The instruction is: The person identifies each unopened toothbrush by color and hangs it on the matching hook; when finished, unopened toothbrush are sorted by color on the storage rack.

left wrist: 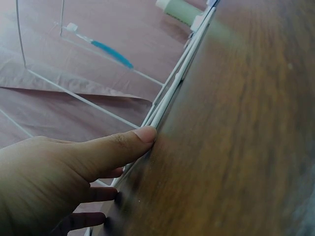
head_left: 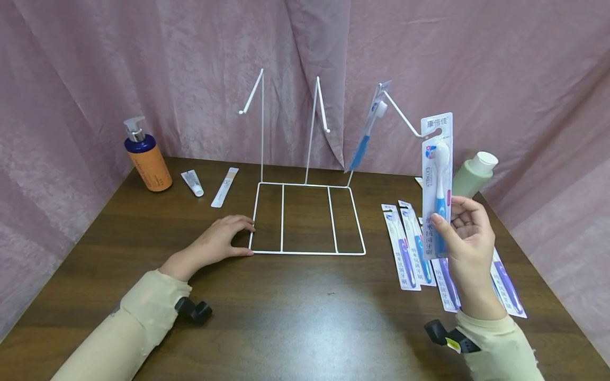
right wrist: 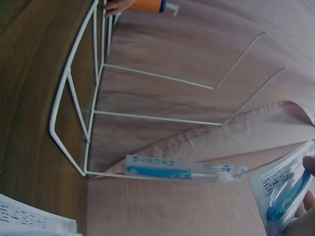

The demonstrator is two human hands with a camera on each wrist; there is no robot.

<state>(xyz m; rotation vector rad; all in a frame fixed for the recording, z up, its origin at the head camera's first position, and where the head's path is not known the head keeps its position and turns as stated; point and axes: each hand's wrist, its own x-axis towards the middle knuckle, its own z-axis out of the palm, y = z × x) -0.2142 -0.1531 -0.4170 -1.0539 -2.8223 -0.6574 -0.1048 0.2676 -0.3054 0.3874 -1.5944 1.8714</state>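
My right hand point(head_left: 472, 248) pinches the lower part of a blue toothbrush in a blister pack point(head_left: 430, 185), held upright. The pack's hanging slot is right at the tip of the right hook point(head_left: 402, 115) of a white wire rack point(head_left: 310, 253). Deeper on that hook hangs another packaged blue toothbrush point(head_left: 364, 138), also visible in the right wrist view point(right wrist: 162, 169). My left hand point(head_left: 216, 241) rests at the rack's front left corner, thumb point(left wrist: 142, 135) against the front wire and fingers by the side wire. The middle hook point(head_left: 322, 106) and left hook point(head_left: 251, 95) carry nothing.
Several packaged toothbrushes point(head_left: 402, 248), purple and blue, lie on the table at right, partly behind my right hand. A green bottle point(head_left: 469, 177) stands behind them. At left are an orange pump bottle point(head_left: 150, 166), a small tube point(head_left: 192, 182) and a slim white packet point(head_left: 224, 188).
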